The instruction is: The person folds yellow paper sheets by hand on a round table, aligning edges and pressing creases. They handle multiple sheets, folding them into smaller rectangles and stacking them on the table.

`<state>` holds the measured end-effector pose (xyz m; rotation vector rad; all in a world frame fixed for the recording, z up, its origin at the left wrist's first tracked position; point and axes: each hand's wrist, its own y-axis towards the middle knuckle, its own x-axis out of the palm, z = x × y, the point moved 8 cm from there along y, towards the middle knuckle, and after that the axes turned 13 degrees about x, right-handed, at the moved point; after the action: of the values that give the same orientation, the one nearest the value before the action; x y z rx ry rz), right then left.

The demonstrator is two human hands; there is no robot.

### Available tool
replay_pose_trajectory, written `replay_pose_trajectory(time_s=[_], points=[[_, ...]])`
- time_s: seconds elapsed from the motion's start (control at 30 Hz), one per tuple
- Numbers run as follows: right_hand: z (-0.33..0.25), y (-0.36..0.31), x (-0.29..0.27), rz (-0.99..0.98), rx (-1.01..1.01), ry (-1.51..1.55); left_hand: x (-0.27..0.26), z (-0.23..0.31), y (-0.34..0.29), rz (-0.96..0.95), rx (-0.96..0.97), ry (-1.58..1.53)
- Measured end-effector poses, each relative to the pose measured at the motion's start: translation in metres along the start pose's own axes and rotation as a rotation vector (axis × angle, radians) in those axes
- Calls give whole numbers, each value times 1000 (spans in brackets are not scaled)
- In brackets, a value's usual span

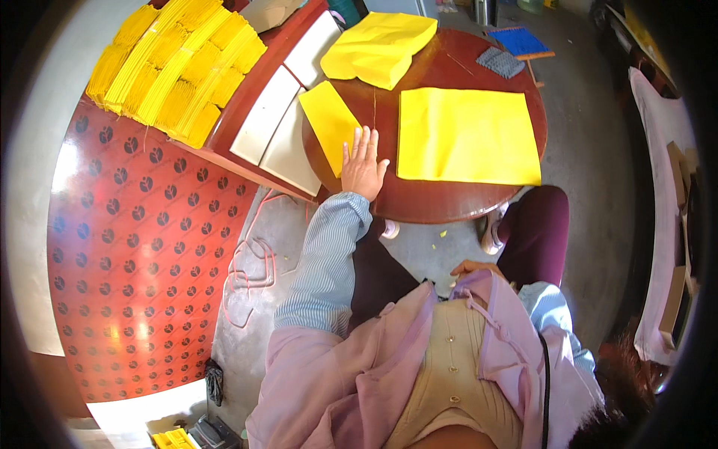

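Observation:
My left hand (364,166) lies flat, fingers stretched out, at the near edge of a round brown table (441,202). Its fingers rest along the right side of a narrow folded yellow piece (327,123), which looks like fabric or soft sheet. To the right of this hand lies a larger flat yellow rectangle (470,136) of similar material. Farther back sits another yellow piece (380,49), creased and slightly raised. My right hand (479,268) is low near my lap, partly covered by my pink jacket (479,288); most of its fingers are hidden.
Bundled stacks of folded yellow pieces (176,67) sit at the far left on a red-brown cabinet with white drawers (265,112). A grey textured pad (500,63) lies at the table's far right. Behind it is a blue board (521,42). Pinkish cord (258,273) lies loose on the floor.

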<state>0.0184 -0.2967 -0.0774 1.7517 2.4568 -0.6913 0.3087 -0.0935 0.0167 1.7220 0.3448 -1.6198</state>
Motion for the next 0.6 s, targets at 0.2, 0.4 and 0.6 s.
replay_pose_trajectory(time_s=[0.2,0.4,0.6], points=[[21,6,-4,-30,131,140,41,-29,-3,-177,13,47],[-2,3,-23,157,107,189,22,-18,-10,-96,22,7],[-9,-24,-151,811,-24,342,3,53,2,223,104,-319]])
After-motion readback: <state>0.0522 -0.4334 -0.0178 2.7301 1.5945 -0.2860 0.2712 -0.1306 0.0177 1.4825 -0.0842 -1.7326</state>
